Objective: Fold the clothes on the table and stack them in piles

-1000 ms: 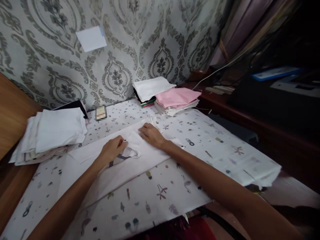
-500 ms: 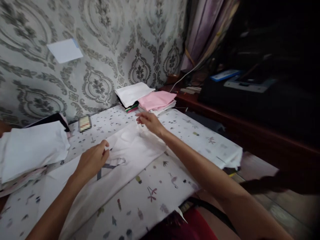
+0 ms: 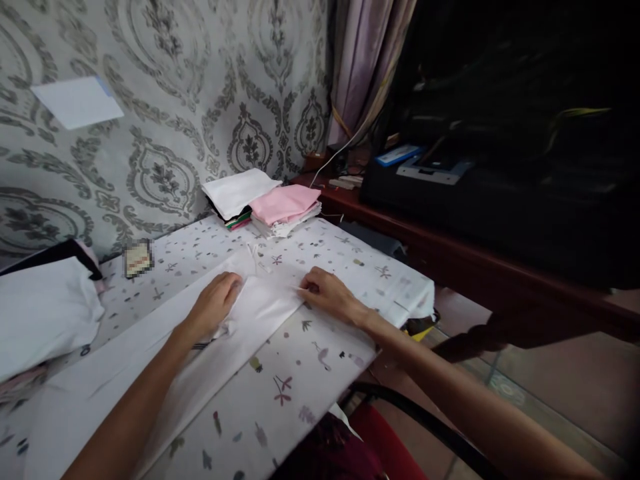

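Note:
A white garment [image 3: 260, 300] lies stretched across the patterned tablecloth, part of it under my left forearm. My left hand [image 3: 217, 301] is closed on the cloth near its middle, fingers curled into a fold, their tips partly hidden. Just below that hand a bit of dark striped trim shows. My right hand [image 3: 330, 293] pinches the garment's right edge between thumb and fingers, and the fabric wrinkles between the two hands. The far narrow end of the garment lies flat beyond my hands.
Folded white cloth [image 3: 243, 193] and pink cloth [image 3: 286, 203] top stacks at the table's far corner. Another white pile [image 3: 45, 313] is at the left. A small box-like item [image 3: 139, 258] stands near the wall. A dark red wooden desk [image 3: 380, 230] runs along the right.
My right hand has come down and nearer, from the garment's far end to its right edge. My left hand has shifted slightly and covers most of the striped trim. The view has turned right.

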Demonstrator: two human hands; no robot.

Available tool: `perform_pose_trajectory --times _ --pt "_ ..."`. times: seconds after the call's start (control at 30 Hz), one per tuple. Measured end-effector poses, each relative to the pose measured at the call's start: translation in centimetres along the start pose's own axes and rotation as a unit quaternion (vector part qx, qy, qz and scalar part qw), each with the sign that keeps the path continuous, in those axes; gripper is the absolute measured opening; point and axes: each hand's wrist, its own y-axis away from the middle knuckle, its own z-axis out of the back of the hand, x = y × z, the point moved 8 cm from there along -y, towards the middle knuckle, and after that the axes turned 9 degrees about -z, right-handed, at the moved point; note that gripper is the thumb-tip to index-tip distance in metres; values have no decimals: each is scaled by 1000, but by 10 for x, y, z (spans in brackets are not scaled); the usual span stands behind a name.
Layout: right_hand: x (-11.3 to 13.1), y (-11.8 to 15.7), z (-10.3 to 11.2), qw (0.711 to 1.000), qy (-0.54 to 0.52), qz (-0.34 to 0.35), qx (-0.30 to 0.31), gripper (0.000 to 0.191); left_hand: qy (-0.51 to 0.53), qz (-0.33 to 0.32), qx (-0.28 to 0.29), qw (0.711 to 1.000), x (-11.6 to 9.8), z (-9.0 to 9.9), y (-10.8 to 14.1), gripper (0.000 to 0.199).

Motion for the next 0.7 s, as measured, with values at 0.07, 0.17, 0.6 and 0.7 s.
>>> perform_pose_trajectory --times 0.07,0.17,0.6,0.7 --pt "-3 -1 -3 1000 14 -11 -5 11 1 -10 -20 1000 2 -6 4 26" --pt "-6 -1 -3 999 22 -16 -22 13 -16 -24 -50 998 4 -11 9 28" --pt "-9 4 -2 998 16 -30 -53 11 -48 -13 -56 997 13 -13 11 35" --pt "-10 4 0 998 2 -36 -44 12 -96 72 -65 991 26 0 5 36"
